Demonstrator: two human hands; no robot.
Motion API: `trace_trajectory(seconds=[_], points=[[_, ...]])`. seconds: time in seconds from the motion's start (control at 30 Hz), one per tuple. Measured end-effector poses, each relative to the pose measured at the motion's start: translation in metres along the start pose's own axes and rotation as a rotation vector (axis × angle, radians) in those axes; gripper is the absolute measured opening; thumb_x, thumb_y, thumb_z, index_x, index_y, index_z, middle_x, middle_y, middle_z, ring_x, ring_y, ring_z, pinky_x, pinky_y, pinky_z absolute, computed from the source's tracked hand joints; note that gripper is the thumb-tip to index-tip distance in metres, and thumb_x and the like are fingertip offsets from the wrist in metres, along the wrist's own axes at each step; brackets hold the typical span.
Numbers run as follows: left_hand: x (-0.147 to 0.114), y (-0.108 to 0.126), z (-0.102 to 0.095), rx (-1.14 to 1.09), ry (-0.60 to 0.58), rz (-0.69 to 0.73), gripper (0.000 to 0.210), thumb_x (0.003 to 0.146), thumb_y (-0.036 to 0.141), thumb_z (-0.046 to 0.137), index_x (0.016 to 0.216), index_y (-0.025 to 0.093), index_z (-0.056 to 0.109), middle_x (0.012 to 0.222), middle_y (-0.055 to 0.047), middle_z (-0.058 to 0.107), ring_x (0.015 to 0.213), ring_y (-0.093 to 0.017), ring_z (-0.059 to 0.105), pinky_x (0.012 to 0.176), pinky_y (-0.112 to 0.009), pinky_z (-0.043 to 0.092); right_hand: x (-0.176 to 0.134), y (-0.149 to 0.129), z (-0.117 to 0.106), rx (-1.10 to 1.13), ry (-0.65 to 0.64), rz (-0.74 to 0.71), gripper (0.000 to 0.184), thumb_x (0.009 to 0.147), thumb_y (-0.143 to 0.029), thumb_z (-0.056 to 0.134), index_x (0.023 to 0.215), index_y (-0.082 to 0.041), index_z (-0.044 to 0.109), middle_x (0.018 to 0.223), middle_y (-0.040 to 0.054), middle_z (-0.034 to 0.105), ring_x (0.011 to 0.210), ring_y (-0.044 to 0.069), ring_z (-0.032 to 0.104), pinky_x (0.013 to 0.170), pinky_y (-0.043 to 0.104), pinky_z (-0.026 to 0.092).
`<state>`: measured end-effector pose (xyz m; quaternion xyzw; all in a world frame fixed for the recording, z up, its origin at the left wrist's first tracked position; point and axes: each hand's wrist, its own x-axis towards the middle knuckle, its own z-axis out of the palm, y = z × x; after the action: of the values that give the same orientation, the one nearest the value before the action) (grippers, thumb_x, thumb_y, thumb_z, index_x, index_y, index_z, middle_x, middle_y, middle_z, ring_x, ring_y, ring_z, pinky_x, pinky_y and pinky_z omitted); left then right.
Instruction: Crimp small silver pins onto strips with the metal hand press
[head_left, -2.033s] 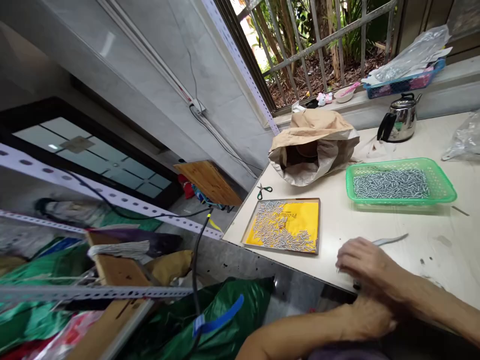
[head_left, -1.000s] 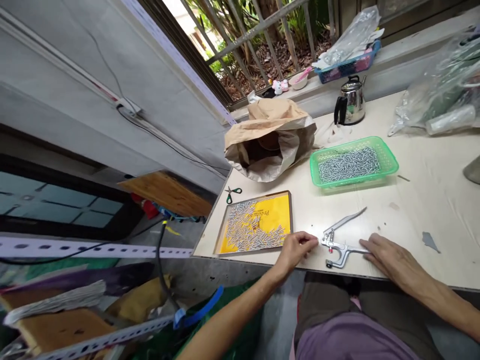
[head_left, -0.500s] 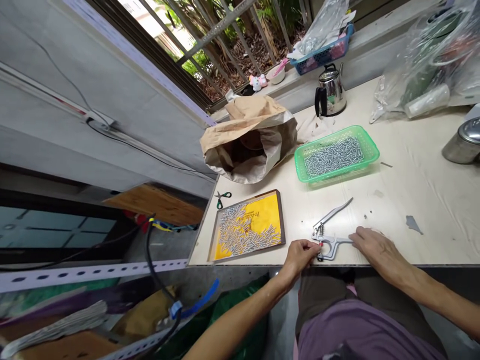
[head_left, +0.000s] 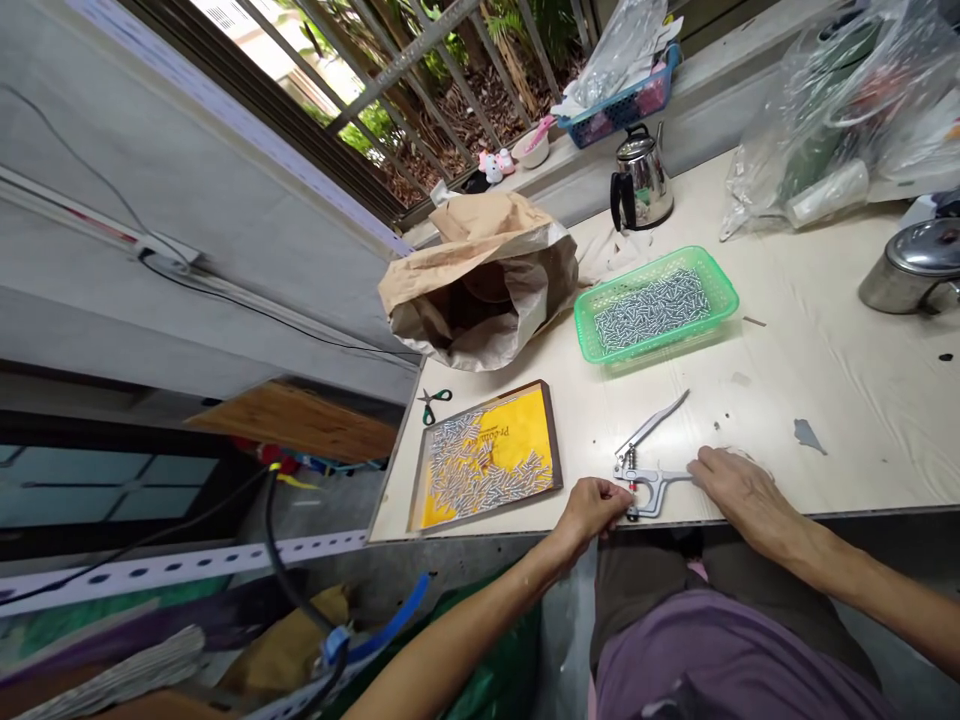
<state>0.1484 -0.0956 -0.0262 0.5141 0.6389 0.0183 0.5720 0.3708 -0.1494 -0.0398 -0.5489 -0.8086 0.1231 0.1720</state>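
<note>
A pair of silver hand-press pliers (head_left: pixel 658 482), with a spring at its head and a red bit in its jaw, lies at the table's front edge. Its upper lever (head_left: pixel 660 422) stands raised away from the frame. At the jaw, my left hand (head_left: pixel 589 512) has thumb and fingers pinched together; whatever is between the fingertips is too small to make out. My right hand (head_left: pixel 739 492) grips the end of the lower handle. To the left, a shallow wood-edged tray (head_left: pixel 553 437) with a yellow bottom holds many small silvery metal pieces (head_left: pixel 454 470).
A green plastic basket (head_left: pixel 729 285) of similar pieces stands behind the pliers. Around it are an open brown paper bag (head_left: pixel 450 280), a kettle (head_left: pixel 646 185), scissors (head_left: pixel 433 402), a metal pot (head_left: pixel 904 270) and a plastic-wrapped bundle (head_left: pixel 810 150). The table edge (head_left: pixel 457 536) runs just before me.
The view has shifted slightly, moving the table scene a little left. Less of the red bit shows beside my left fingertips. My right hand stays on the handle, and the lever remains raised.
</note>
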Motion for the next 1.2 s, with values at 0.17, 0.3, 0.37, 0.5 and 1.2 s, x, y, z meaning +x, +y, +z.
trace_trajectory(seconds=[0.17,0.3,0.37,0.5,1.2], points=[[0.000,0.000,0.002,-0.004,0.000,-0.020,0.035,0.062,0.048,0.067,0.062,0.013,0.059,0.042,0.008,0.040,0.036,-0.006,0.037,0.035,-0.018,0.028,0.006,0.018,0.005,0.002,-0.026,-0.049,0.030,0.084,-0.026,0.057,0.114,-0.019,0.054,0.113,0.0137,0.056,0.099,0.027,0.054,0.078,0.038,0.045],[0.001,-0.003,0.004,-0.032,0.007,-0.041,0.038,0.061,0.050,0.067,0.062,0.014,0.057,0.041,0.009,0.038,0.035,-0.006,0.035,0.034,-0.018,0.027,0.026,0.037,-0.001,-0.032,-0.104,-0.072,0.085,0.068,-0.041,0.075,0.139,-0.019,0.034,0.148,0.0193,0.030,0.134,0.037,0.027,0.098,0.052,0.037],[0.000,-0.004,0.004,-0.050,0.014,-0.034,0.040,0.060,0.052,0.067,0.063,0.014,0.057,0.041,0.009,0.037,0.035,-0.005,0.034,0.034,-0.018,0.027,0.038,0.044,-0.005,-0.025,-0.192,-0.103,0.096,0.062,-0.045,0.078,0.141,-0.017,0.032,0.149,0.0213,0.027,0.137,0.038,0.021,0.102,0.054,0.032],[-0.001,-0.005,0.006,-0.081,0.034,-0.028,0.043,0.058,0.055,0.068,0.066,0.013,0.058,0.042,0.009,0.038,0.034,-0.005,0.033,0.033,-0.018,0.026,0.053,0.050,-0.006,0.002,-0.242,-0.137,0.101,0.058,-0.048,0.079,0.141,-0.015,0.033,0.144,0.0225,0.036,0.135,0.039,0.026,0.103,0.057,0.028],[0.015,0.029,0.035,0.875,0.201,0.924,0.049,0.086,0.031,0.058,0.129,0.016,0.041,0.127,-0.015,0.051,0.114,-0.028,0.048,0.094,-0.045,0.045,0.046,0.027,-0.020,-0.064,-0.190,-0.102,0.050,0.061,-0.027,0.082,0.102,-0.010,0.059,0.100,0.0136,0.059,0.092,0.027,0.052,0.081,0.038,0.045]])
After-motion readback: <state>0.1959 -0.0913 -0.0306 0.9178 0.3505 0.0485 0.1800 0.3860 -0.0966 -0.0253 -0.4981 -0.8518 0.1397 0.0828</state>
